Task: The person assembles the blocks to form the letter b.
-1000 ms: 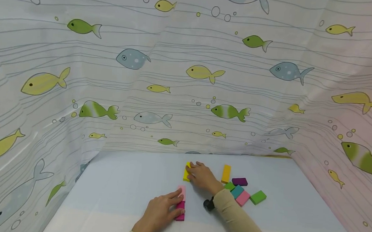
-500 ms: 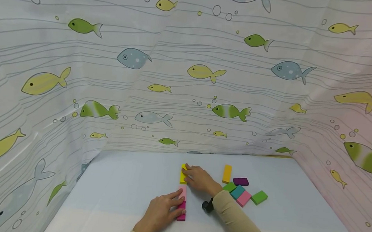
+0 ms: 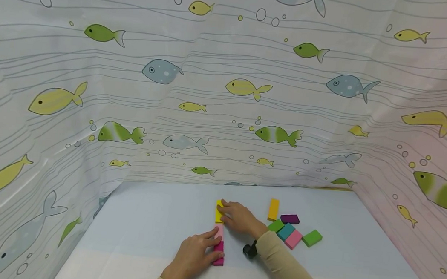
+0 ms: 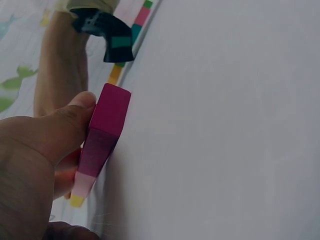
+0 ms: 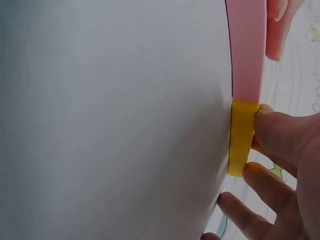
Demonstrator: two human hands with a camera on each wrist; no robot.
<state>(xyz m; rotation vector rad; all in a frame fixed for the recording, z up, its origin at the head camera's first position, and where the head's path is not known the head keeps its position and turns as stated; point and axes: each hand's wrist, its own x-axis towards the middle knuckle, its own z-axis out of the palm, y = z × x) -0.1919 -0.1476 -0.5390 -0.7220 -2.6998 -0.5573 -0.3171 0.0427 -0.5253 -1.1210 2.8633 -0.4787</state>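
Note:
Three flat blocks lie end to end in a row on the pale table: a yellow block (image 3: 218, 211) farthest, a light pink block (image 3: 220, 231) in the middle, a magenta block (image 3: 218, 253) nearest. My left hand (image 3: 211, 241) grips the magenta block (image 4: 107, 126), thumb against its side, fingers reaching along the pink one. My right hand (image 3: 225, 211) pinches the yellow block (image 5: 241, 138), whose end meets the pink block (image 5: 247, 50). In the left wrist view the left hand (image 4: 75, 141) fills the lower left; the right hand (image 5: 259, 146) shows in its own wrist view.
Loose blocks lie right of the right hand: orange (image 3: 273, 209), purple (image 3: 289, 219), green (image 3: 275, 225), teal (image 3: 285, 231), pink (image 3: 293, 239) and another green (image 3: 312, 237). A fish-print curtain (image 3: 226, 92) walls the table (image 3: 157, 221) at the back and both sides.
My right hand has slid the yellow block nearer and slightly left, bringing it against the pink block's far end. The left hand stays on the magenta block.

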